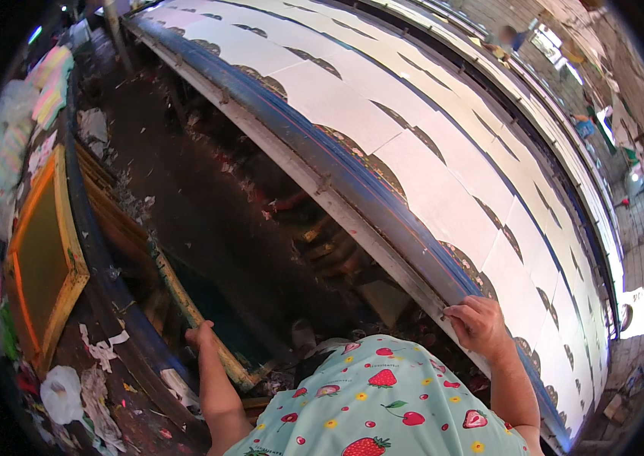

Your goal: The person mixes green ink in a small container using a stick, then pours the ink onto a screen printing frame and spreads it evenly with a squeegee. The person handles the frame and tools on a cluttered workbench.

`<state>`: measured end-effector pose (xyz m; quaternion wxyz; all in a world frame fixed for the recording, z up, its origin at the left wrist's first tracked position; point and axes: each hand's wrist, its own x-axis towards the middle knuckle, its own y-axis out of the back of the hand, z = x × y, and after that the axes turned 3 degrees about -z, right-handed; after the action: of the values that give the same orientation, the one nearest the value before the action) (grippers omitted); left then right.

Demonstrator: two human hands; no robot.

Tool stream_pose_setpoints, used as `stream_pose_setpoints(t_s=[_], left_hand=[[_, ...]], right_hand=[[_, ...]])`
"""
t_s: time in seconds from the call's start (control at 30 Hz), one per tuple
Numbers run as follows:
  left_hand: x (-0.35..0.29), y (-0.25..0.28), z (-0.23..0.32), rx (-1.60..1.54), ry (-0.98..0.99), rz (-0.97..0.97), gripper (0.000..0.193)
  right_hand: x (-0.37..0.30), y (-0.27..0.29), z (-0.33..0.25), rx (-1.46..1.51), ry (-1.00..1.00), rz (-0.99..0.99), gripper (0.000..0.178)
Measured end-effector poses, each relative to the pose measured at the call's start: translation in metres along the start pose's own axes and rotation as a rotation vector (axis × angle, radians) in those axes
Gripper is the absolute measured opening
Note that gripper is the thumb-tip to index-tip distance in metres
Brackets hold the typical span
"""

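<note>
My left hand (202, 334) is closed round the edge of a yellowish wooden-bordered frame (197, 315), which leans low beside the bench on the left. The frame's dark inner panel (212, 304) is in shadow. On the other side, my right hand (480, 323) is curled at the metal rail (367, 235) along the long table's near edge. Its thumb and forefinger are pinched together at the rail; what lies between them cannot be made out. White panels with dark scalloped shapes (405, 163) cover the table in rows.
A blue strip (292, 121) borders the table. Another wooden frame (71, 266) with a dark mesh stands at left, near crumpled plastic (62, 394) and stacked pastel cloth (52, 83). The dark aisle floor (178, 167) holds scraps. Beyond the table is another person (506, 42).
</note>
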<state>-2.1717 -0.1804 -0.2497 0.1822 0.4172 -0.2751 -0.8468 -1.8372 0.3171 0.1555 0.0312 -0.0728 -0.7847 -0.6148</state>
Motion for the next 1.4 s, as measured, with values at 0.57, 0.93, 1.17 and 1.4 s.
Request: stream_pose_setpoints(t_s=[0.57, 0.93, 1.17, 1.4], left_hand=[[-0.126, 0.067, 0.114, -0.596, -0.515, 0.027, 0.068], [-0.294, 0.163, 0.151, -0.905, -0.915, 0.153, 0.063], [-0.371, 0.199, 0.137, -1.095, -1.157, 0.119, 0.078], [-0.391, 0.216, 0.136, -1.298, -1.323, 0.026, 0.073]], right_hand=[[-0.041, -0.032, 0.034, 0.312, 0.109, 0.238, 0.016], [-0.047, -0.024, 0.064, 0.455, 0.264, 0.251, 0.016], [-0.042, -0.017, 0.076, 0.440, 0.339, 0.276, 0.015], [-0.032, 0.005, 0.079, 0.421, 0.359, 0.372, 0.018]])
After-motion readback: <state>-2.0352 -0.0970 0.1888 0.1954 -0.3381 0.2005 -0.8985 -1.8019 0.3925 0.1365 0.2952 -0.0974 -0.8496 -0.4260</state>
